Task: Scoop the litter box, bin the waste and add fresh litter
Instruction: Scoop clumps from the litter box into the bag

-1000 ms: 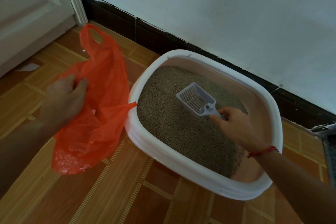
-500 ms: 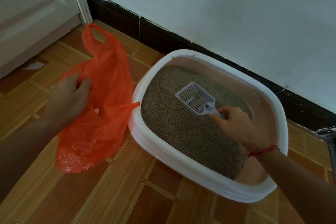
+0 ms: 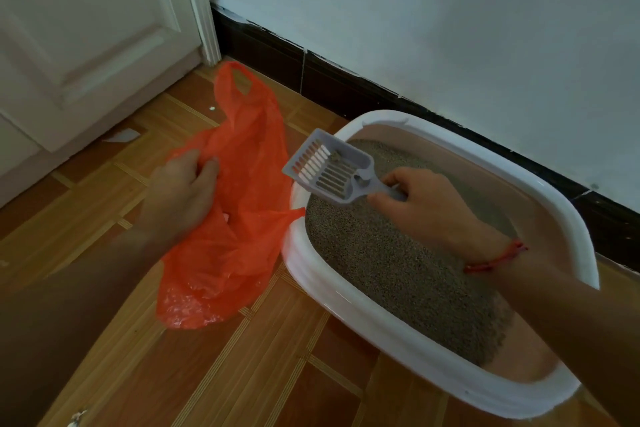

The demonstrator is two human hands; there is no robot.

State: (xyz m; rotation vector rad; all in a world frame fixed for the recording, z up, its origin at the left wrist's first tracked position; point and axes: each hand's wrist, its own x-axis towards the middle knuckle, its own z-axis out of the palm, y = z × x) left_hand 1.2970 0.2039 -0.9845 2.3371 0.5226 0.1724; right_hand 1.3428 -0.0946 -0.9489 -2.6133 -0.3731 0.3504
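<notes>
The scoop (image 3: 329,172) has come up out of the litter (image 3: 398,270), where its head lay a moment ago. It is now in the air over the ten o'clock part of the litter box (image 3: 349,298) rim, with its slotted head tilted toward the bag (image 3: 242,236). A small brownish bit sits inside the scoop near its back wall. The right hand (image 3: 426,208) holds the scoop by the handle with its fingers curled round it, and a red string (image 3: 495,257) circles that wrist.

The litter box is white outside and pinkish inside. It stands on the floor (image 3: 242,374) and is filled with grey-brown litter, except for a bare patch of its bottom at five o'clock.

The orange plastic bag lies crumpled on the floor at nine o'clock from the box, and one corner of it touches the rim. Its handle loop stretches away toward twelve o'clock. The left hand (image 3: 183,191) bunches the bag's near edge in curled fingers, and it has kept that hold since the earlier frames.

Behind the box, a dark skirting board (image 3: 329,80) runs under a pale wall (image 3: 450,28). A white door (image 3: 86,28) stands at ten o'clock, with a scrap of paper (image 3: 121,137) on the floor before it.
</notes>
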